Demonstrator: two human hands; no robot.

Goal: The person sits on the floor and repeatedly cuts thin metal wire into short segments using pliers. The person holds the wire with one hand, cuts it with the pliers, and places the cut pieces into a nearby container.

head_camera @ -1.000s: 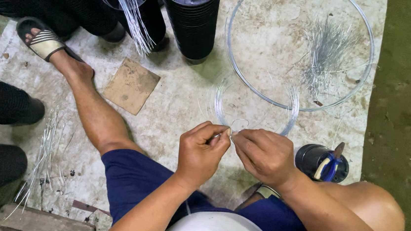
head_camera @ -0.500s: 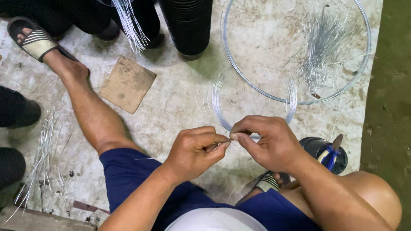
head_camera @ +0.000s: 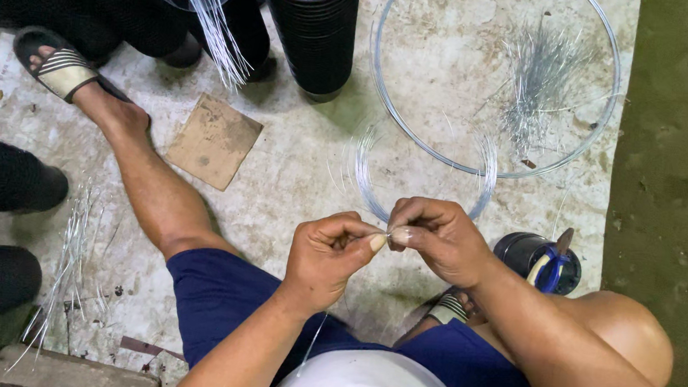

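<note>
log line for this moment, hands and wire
left hand: pinching thin wire | right hand: pinching same wire | small wire coil: floor beyond hands

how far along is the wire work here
Looks done: a heap of cut wire pieces lies inside the large wire hoop, with more pieces on the floor at left. In hand: the left hand and right hand pinch one thin wire between fingertips. Left: the small wire coil seems far from used up.

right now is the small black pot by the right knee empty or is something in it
Not empty. The small black pot stands upright, and blue-handled pliers stick out of its open top. Whether anything lies under them, the picture does not show.
</note>
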